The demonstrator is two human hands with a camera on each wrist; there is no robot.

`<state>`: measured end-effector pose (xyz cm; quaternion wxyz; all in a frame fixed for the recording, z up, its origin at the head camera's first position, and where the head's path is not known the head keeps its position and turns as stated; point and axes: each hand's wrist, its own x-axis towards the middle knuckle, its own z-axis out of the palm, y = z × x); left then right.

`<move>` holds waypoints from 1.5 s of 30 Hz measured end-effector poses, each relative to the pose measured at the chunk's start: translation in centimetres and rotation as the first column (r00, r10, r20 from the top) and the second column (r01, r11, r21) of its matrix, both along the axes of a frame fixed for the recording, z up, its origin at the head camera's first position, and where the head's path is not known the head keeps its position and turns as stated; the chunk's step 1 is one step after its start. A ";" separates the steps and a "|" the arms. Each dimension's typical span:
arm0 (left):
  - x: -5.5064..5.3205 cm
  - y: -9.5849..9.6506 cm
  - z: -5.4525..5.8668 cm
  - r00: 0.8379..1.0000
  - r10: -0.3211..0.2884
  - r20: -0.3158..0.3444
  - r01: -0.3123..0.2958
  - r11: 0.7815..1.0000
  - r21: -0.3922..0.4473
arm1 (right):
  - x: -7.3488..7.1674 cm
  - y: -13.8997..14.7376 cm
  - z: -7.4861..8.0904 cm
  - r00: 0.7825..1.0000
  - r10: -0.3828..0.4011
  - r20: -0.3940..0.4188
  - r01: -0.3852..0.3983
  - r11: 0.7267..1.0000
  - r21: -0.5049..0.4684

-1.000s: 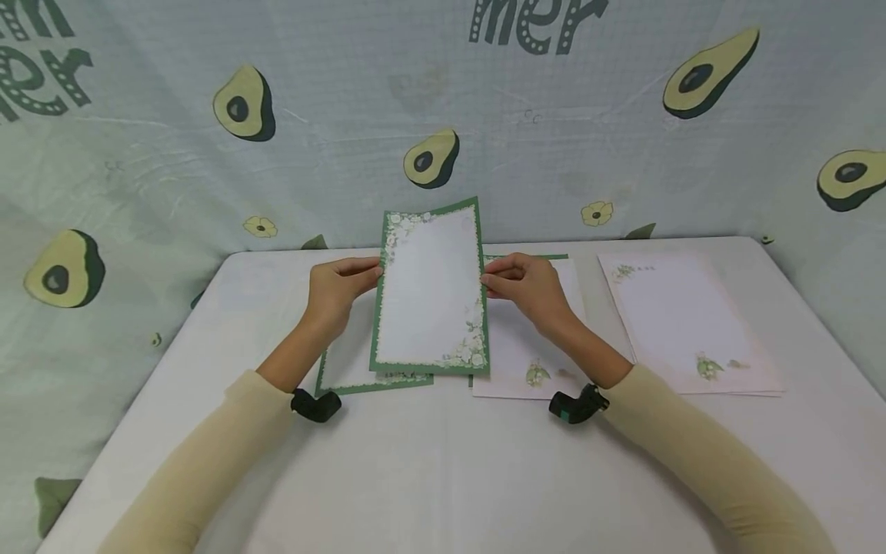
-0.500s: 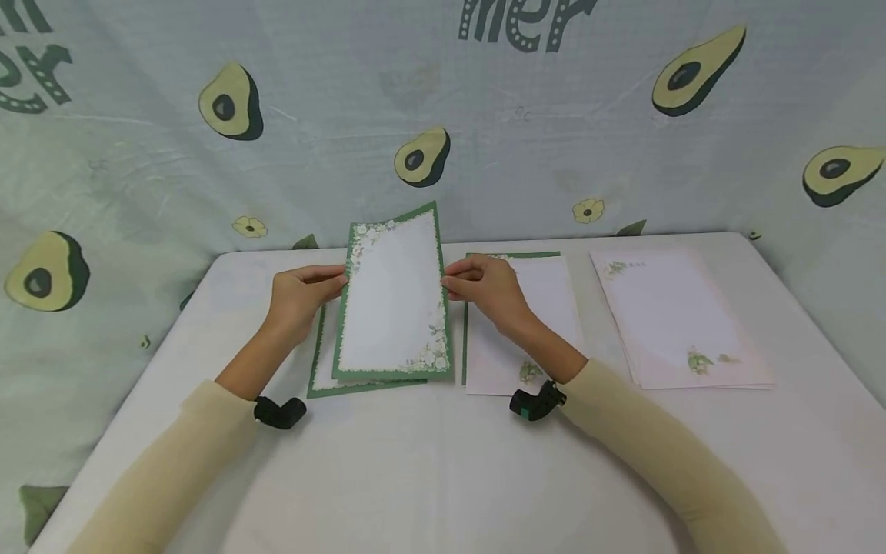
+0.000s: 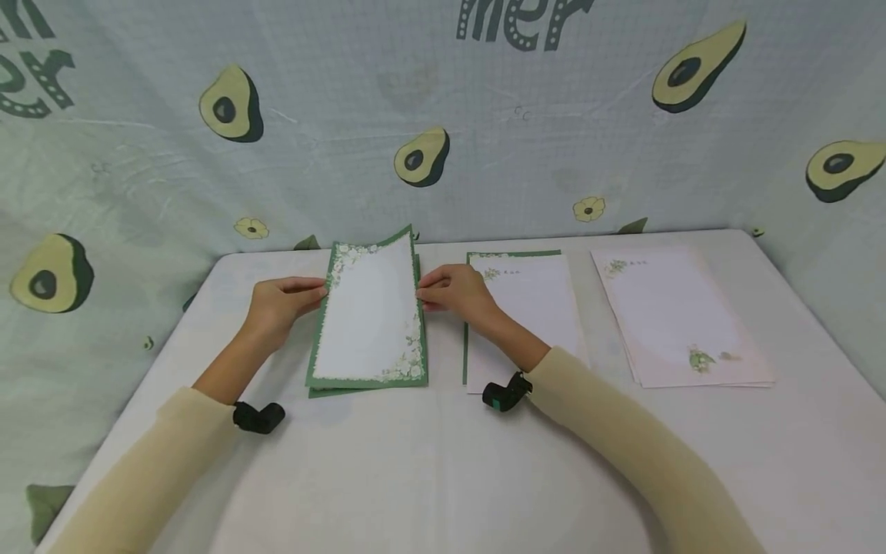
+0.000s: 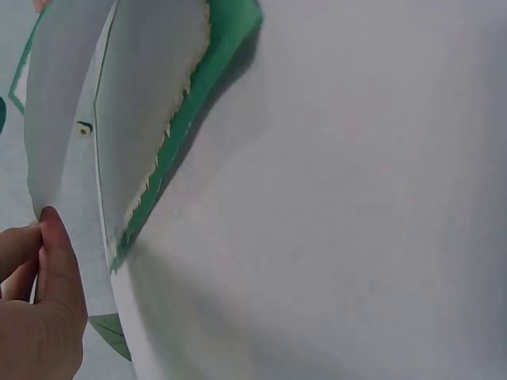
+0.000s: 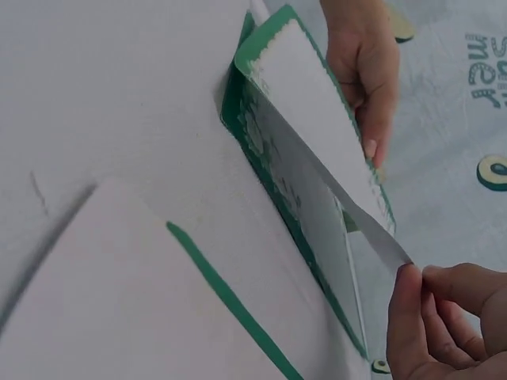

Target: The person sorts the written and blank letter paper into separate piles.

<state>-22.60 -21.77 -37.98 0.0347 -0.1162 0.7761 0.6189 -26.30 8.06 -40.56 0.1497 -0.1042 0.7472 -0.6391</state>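
A sheet of paper (image 3: pixel 370 315) with a green, white-flowered border is held by its two long sides, tilted up from the table. My left hand (image 3: pixel 275 304) pinches its left edge and my right hand (image 3: pixel 458 291) its right edge, both towards the top. Beneath lies another green-bordered sheet (image 5: pixel 329 253), mostly hidden in the head view except a strip at the bottom and right. Seen from the left wrist, the held sheet's pale back rises above the lower sheet (image 4: pixel 154 95), with thumb and fingers of the left hand (image 4: pixel 43 293) at its edge.
Right of the hands lies a pale pink sheet (image 3: pixel 529 285) with a green-edged sheet (image 3: pixel 515 254) showing behind it. Farther right is a small stack of pink sheets (image 3: pixel 681 315). A white table (image 3: pixel 443 462) carries everything, and an avocado-print curtain (image 3: pixel 512 138) hangs behind.
Both hands have carried the green-bordered sheet left and down, over the other green-bordered sheet. The pink sheet in the middle is now less covered by the right hand.
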 end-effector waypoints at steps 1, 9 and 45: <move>-0.1 -0.2 -0.1 1.000 -0.008 0.017 0.008 1.000 -0.010 | -0.2 -0.1 -0.1 1.000 0.016 0.009 -0.016 0.999 0.030; -1.2 -2.0 -0.8 0.972 -0.123 0.198 0.134 0.990 -0.044 | -2.2 -0.5 -0.7 0.984 0.147 0.100 -0.168 0.954 0.249; 0.4 4.2 3.2 0.939 -0.319 0.128 0.330 0.731 -0.598 | -2.0 8.4 4.4 0.992 0.120 0.042 -0.126 0.875 0.468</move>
